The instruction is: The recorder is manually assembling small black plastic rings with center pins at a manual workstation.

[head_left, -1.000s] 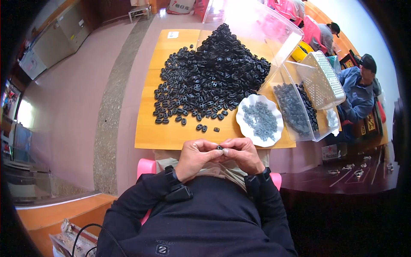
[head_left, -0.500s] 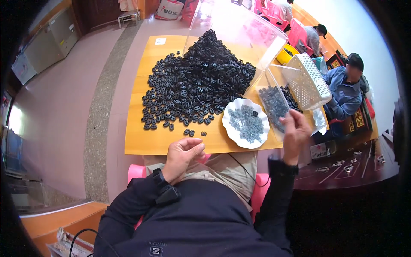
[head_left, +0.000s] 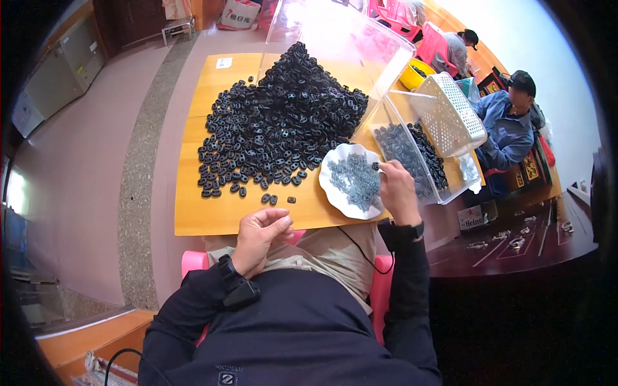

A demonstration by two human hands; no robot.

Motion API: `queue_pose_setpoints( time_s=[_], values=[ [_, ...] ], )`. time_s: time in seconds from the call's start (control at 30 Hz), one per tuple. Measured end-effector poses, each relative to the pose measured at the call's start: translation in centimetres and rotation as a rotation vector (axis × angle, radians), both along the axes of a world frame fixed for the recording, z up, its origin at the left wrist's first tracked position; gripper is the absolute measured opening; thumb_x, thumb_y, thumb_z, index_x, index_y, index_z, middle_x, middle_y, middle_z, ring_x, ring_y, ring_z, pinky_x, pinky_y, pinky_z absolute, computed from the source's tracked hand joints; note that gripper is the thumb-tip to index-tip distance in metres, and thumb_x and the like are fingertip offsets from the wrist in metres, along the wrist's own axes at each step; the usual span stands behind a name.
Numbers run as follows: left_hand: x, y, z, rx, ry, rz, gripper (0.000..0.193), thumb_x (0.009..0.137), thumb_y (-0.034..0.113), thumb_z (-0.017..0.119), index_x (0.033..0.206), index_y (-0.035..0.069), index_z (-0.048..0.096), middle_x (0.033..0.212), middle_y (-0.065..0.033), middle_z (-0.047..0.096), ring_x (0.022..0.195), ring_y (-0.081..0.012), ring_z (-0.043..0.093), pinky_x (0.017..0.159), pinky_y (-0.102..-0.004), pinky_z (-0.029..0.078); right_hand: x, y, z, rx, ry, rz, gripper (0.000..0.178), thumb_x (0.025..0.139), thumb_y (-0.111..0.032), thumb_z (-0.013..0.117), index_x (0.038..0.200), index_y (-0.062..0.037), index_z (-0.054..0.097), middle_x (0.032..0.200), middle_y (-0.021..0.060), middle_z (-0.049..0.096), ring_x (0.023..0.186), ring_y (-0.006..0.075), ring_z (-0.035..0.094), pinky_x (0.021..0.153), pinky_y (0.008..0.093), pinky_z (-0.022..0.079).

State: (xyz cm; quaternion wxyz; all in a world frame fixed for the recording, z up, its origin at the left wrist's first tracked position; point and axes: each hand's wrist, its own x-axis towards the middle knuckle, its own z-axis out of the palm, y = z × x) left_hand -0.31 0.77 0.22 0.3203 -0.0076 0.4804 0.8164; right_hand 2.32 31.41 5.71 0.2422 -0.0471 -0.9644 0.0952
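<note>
On the yellow table lies a large heap of small black oval pieces with two holes [head_left: 290, 122], with several loose ones along its near side. My left hand [head_left: 261, 235] is at the table's near edge, thumb and forefinger pressed together; what they hold, if anything, is hidden. Over the right rim of a white scalloped plate [head_left: 331, 199] is my right hand [head_left: 399, 193], its fingertips pinched at a small black piece [head_left: 375, 166]. Small grey-clear parts [head_left: 354, 180] fill the plate. A lone dark piece [head_left: 291, 200] lies just beyond my left hand.
Right of the plate stands a clear open bin [head_left: 444, 198] holding grey and black pieces. Beyond it is a white perforated basket [head_left: 450, 116]. A large clear tub [head_left: 380, 51] lies tipped behind the heap. A person in blue [head_left: 508, 128] sits at the right.
My right hand has moved left and down from the clear bin to the plate's right side, its fingertips now at the black piece. My left hand keeps its pinch. The whole view has shifted slightly.
</note>
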Motion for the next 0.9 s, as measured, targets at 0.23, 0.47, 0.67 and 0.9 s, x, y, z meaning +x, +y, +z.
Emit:
queue_pose_setpoints(
  time_s=[0.23, 0.47, 0.67, 0.9],
  values=[
    [0.0, -0.2, -0.1, 0.004, 0.007, 0.005, 0.019, 0.087, 0.007, 0.065, 0.102, -0.003, 0.06, 0.084, -0.0074, 0.065, 0.072, -0.0136, 0.063, 0.069, -0.0267, 0.055, -2.3, 1.0, -1.8, 0.184, -0.28, -0.173, 0.01, 0.079, 0.002, 0.048, 0.083, 0.0007, 0.057, 0.098, 0.019, 0.059, 0.081, 0.0411, 0.063, 0.073, 0.0485, 0.051],
    [0.1, 0.0, 0.1, -0.02, -0.014, -0.008, 0.019, 0.087, 0.007, 0.065, 0.103, -0.003, 0.06, 0.085, -0.0074, 0.065, 0.072, -0.0136, 0.063, 0.069, -0.0269, 0.055, -2.4, 1.3, -2.0, 0.042, -0.283, -0.172, 0.015, 0.077, -0.004, 0.057, 0.09, -0.0036, 0.065, 0.096, 0.0181, 0.061, 0.087, 0.0396, 0.061, 0.078, 0.0468, 0.049],
    [0.1, 0.0, 0.0, -0.015, -0.022, -0.005, 0.019, 0.087, 0.007, 0.065, 0.103, -0.003, 0.06, 0.085, -0.0065, 0.064, 0.072, -0.0129, 0.062, 0.069, -0.0271, 0.055, -2.5, 1.4, -1.8, -0.002, -0.247, -0.177, 0.016, 0.077, -0.006, 0.057, 0.09, -0.0047, 0.066, 0.091, 0.019, 0.064, 0.089, 0.0383, 0.062, 0.078, 0.0461, 0.049],
    [0.2, -0.1, -0.3, -0.006, 0.012, -0.009, 0.02, 0.088, 0.005, 0.063, 0.105, -0.004, 0.058, 0.087, -0.007, 0.063, 0.073, -0.0136, 0.062, 0.068, -0.0277, 0.055, -2.4, 1.4, -1.3, 0.046, -0.362, -0.176, 0.018, 0.081, -0.014, 0.059, 0.095, -0.0066, 0.066, 0.098, 0.0172, 0.062, 0.089, 0.0381, 0.063, 0.078, 0.0477, 0.05]
  ],
)
